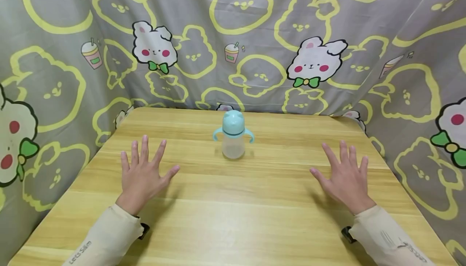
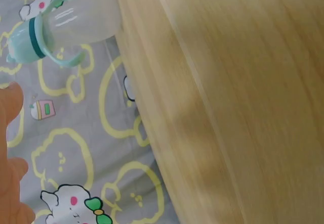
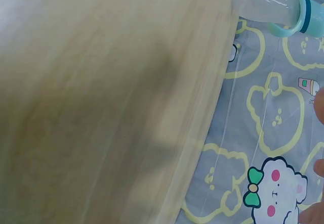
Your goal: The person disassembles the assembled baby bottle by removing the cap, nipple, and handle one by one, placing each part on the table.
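Note:
A baby bottle (image 1: 233, 146) stands upright toward the back middle of the wooden table (image 1: 233, 213). Its body is clear and frosted, with a light blue cap and two light blue side handles. To the left of it, my left hand (image 1: 143, 177) has its fingers spread and holds nothing. On the other side, my right hand (image 1: 346, 179) is spread the same way, also with nothing in it. Both hands are well apart from the bottle. The left wrist view has the bottle (image 2: 83, 19) at upper left; in the right wrist view the bottle (image 3: 266, 1) is at upper right, partly cut off.
Grey curtains (image 1: 196, 11) printed with yellow outlines and white rabbits hang behind the table and along both sides. Light sleeves (image 1: 109, 233) cover the forearms, and a black band (image 1: 348, 234) shows at the right wrist.

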A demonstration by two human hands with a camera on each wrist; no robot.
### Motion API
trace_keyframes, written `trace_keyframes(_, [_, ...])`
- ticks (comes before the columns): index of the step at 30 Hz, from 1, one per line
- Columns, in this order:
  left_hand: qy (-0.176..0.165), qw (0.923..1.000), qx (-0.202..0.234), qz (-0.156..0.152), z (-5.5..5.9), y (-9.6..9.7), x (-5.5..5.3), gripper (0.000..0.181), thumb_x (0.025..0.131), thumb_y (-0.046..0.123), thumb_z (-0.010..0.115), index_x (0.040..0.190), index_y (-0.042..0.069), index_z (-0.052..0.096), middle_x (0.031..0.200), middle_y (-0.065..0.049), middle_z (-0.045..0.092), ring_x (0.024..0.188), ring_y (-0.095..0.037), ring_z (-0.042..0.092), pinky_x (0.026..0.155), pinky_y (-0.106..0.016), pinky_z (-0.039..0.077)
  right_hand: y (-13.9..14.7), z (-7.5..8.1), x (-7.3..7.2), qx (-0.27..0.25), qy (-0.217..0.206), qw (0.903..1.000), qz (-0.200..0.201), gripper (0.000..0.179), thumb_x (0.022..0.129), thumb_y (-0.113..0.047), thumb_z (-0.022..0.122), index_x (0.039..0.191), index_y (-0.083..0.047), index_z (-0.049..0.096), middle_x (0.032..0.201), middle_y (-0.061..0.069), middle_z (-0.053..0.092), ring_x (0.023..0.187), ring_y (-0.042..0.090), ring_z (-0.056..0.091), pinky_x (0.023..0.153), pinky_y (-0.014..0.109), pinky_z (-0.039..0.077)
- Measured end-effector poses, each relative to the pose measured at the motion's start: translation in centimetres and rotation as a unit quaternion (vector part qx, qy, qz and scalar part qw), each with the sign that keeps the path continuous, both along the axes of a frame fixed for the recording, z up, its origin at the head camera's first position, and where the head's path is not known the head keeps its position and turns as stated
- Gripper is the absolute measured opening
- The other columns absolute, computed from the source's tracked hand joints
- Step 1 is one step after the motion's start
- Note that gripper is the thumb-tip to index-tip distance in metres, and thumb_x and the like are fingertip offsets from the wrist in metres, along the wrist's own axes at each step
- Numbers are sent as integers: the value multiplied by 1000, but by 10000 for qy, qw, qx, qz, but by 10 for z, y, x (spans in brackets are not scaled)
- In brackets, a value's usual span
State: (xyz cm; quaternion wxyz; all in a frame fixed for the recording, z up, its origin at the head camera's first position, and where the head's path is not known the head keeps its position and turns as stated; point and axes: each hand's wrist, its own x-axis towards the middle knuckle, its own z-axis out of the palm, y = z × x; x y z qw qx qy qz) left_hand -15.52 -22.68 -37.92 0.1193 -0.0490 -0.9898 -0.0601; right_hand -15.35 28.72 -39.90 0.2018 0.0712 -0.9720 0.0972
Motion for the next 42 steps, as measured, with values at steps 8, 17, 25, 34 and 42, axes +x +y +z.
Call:
trace_keyframes(8, [128, 9999, 4, -67, -1, 4, -3, 83, 91, 70, 37, 156, 23, 19, 158, -25, -4, 142, -50, -4, 106, -62, -14, -7, 2, -7, -20, 64, 9999, 131, 79, 89, -58, 57, 153, -21, 29, 151, 35, 18, 135, 58, 16, 102, 73, -1])
trace_keyframes(17, [71, 9998, 68, -164, 2, 14, -8, 84, 90, 71, 38, 156, 22, 21, 158, -25, -4, 142, -50, -3, 106, -61, -14, -26, 8, -16, -105, 149, 9993, 324, 77, 88, -58, 58, 149, -17, 35, 148, 35, 23, 133, 58, 20, 101, 74, 3])
trace_keyframes(25, [103, 9996, 29, -271, 3, 23, -15, 86, 88, 72, 41, 156, 22, 21, 158, -25, -4, 142, -49, -2, 107, -64, -10, -42, 9, -27, -182, 340, 9975, 586, 76, 88, -56, 59, 149, -17, 35, 149, 34, 24, 133, 58, 23, 102, 73, 6])
trace_keyframes(34, [-45, 9994, 151, -317, 6, 40, -25, 90, 86, 75, 40, 156, 21, 20, 158, -25, -4, 142, -48, -5, 107, -62, -12, -54, 9, -36, -363, 291, 9954, 832, 75, 88, -53, 61, 148, -16, 36, 149, 33, 25, 135, 55, 22, 104, 70, 10])
trace_keyframes(42, [-217, 9981, 372, -444, 8, 56, -33, 94, 85, 74, 46, 157, 21, 14, 159, -23, -8, 143, -44, -11, 108, -60, -12, -69, 13, -45, -515, 315, 9921, 1099, 76, 88, -52, 61, 149, -15, 35, 148, 33, 27, 134, 55, 24, 104, 69, 11])
